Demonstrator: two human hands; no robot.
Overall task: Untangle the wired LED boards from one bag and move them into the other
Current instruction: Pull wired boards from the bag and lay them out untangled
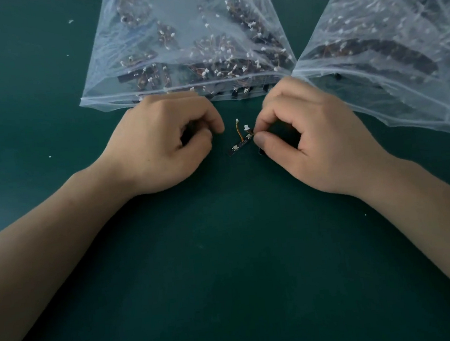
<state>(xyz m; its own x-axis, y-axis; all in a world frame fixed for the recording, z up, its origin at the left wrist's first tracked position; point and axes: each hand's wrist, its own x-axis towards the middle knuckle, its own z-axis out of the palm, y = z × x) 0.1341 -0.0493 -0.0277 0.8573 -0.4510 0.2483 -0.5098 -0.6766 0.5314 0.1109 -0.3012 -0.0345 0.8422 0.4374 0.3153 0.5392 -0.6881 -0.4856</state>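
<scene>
A small dark LED board with orange wires and white connectors lies on the green table between my hands. My right hand pinches its right end between thumb and forefinger, and a second dark piece shows under the thumb. My left hand sits just left of the board, apart from it, its fingers curled against the thumb. Nothing shows plainly inside that hand. A clear bag full of tangled wired boards lies behind my hands, its mouth facing me. A second clear bag with boards lies at the right.
The green table stretches toward me below my forearms. A few white specks lie on it at the far left. The mouth of the right bag touches the corner of the left bag just behind my right hand.
</scene>
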